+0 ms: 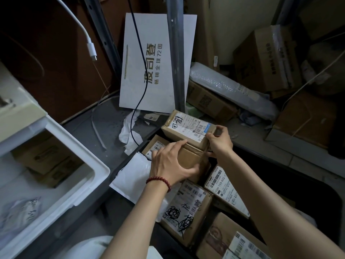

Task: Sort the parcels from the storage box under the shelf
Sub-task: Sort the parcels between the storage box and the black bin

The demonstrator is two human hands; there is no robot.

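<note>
A brown cardboard parcel [188, 128] with a white shipping label sits raised above the dark storage box [321, 200]. My left hand [170, 161] grips its near left side, fingers over the top and thumb on the front. My right hand [219, 142] grips its right end, fingers curled over the top edge. Several more labelled parcels lie in the box below, among them one with black scribbles [186, 212] and one with a barcode label [224, 187]. A white padded envelope [133, 176] leans over the box's left rim.
A white foam bin [84, 165] holding brown boxes stands at left. A white printed carton [156, 60] leans against grey shelf posts [175, 53]. Cardboard boxes [261, 58] and a bubble-wrapped bundle [229, 86] pile at right. A black cable [138, 71] and white charging cable [91, 49] hang down.
</note>
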